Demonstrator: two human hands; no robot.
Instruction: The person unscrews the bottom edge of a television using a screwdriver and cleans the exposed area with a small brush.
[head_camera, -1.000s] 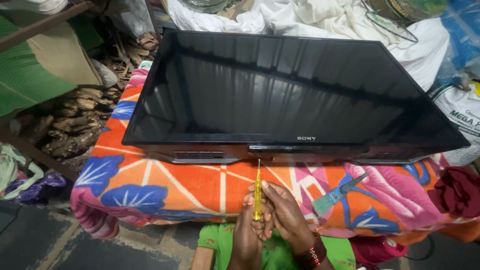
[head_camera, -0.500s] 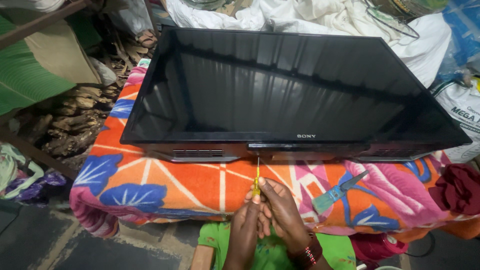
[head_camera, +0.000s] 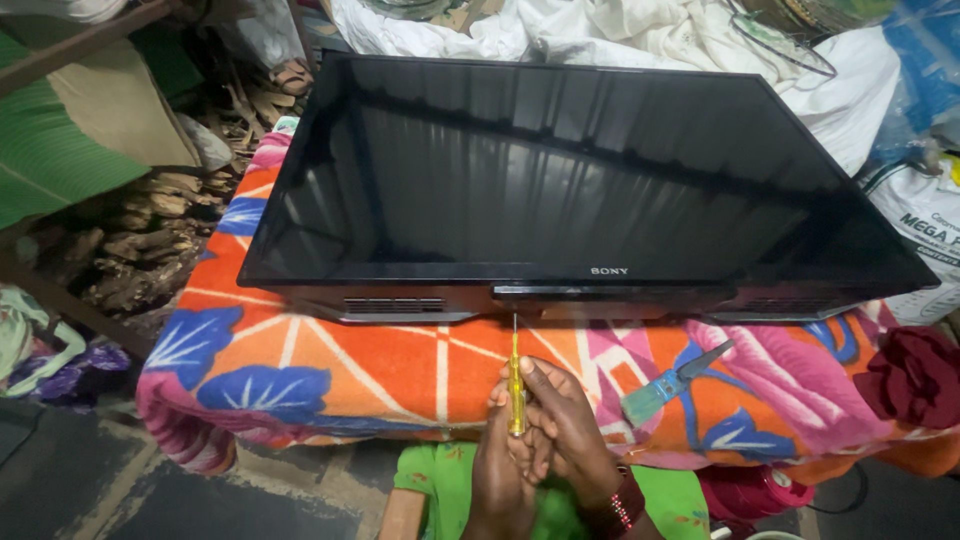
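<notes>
Gripping yellow screwdriver (head_camera: 516, 375), right hand (head_camera: 560, 425) closed

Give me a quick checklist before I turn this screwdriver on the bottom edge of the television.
1. Yellow screwdriver gripped by both the left hand and right hand: ok.
2. Tip at the flat-screen television's lower edge: ok.
3. Tip seated in a screw: cannot tell, too small.
4. Television lying flat, screen up, on the flowered blanket: ok.
5. Blue brush apart from the hands: ok.
6. Screen free of tools: ok.
</notes>
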